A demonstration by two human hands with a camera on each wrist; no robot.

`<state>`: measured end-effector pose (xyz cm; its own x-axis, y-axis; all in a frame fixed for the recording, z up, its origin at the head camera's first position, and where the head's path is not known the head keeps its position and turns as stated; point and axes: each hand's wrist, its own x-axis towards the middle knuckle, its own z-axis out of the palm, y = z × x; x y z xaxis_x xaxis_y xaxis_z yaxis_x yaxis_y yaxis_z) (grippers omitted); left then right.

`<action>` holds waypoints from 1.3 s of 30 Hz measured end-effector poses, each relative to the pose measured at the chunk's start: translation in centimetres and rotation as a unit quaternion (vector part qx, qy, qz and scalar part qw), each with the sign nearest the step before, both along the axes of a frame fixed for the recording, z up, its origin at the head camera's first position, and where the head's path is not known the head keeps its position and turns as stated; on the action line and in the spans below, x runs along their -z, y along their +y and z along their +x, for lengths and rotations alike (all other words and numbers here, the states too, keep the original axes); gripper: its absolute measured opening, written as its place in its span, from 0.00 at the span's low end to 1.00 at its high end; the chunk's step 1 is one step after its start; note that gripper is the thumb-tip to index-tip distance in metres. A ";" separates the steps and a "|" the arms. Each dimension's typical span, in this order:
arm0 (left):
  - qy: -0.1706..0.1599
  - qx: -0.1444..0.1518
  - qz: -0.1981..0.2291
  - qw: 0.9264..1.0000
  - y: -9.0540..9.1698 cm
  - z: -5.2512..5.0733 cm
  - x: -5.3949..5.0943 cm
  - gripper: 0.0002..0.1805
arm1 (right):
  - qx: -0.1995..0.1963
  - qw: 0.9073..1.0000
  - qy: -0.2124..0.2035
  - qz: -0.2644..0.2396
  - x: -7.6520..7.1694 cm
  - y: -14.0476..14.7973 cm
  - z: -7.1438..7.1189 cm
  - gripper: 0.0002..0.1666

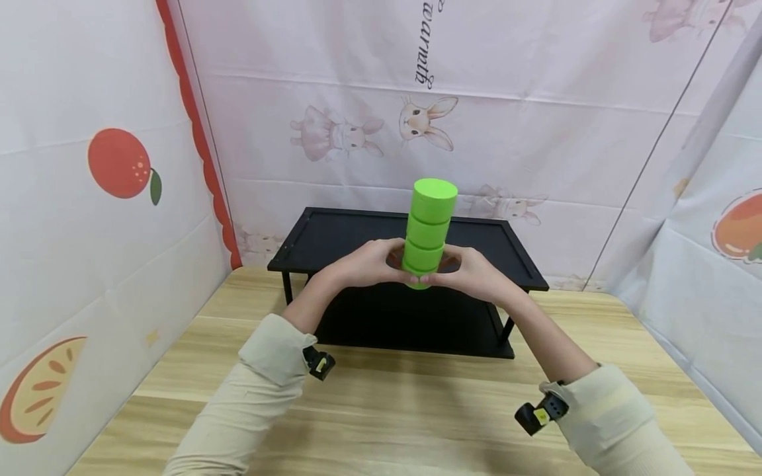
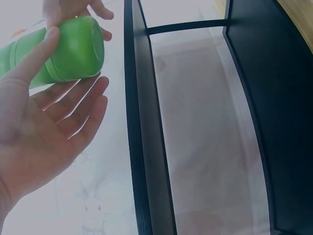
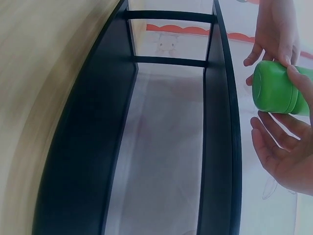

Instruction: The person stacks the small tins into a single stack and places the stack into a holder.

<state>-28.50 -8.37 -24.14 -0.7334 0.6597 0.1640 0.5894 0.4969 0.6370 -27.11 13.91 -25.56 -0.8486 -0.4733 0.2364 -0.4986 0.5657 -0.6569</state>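
Observation:
A tall bright green cylinder (image 1: 427, 231), ringed by several grooves so that it looks like stacked round sections, stands nearly upright, tilted slightly, in the air at the black two-tier shelf (image 1: 357, 241). From the left side, my left hand (image 1: 372, 263) grips its lower part, thumb in front and fingers behind. My right hand (image 1: 473, 272) holds it from the other side in the same way, and the two thumb tips nearly meet near its base. Both wrist views show the cylinder's rounded bottom end (image 2: 80, 46) apart from the shelf. What it contains, if anything, cannot be seen.
The shelf's lower board (image 1: 411, 324) rests on a light wooden table (image 1: 381, 396). Behind hangs a pale cloth (image 1: 333, 59) printed with rabbits. Fruit-printed cloth (image 1: 77, 238) closes off the left side, and another fruit print (image 1: 741, 225) hangs at the right.

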 end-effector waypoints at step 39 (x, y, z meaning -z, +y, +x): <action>-0.017 0.001 0.006 1.000 -0.3 -2.7 -0.5 0.33 | -0.014 1.000 -0.009 0.000 -2.2 -1.0 -0.6 0.27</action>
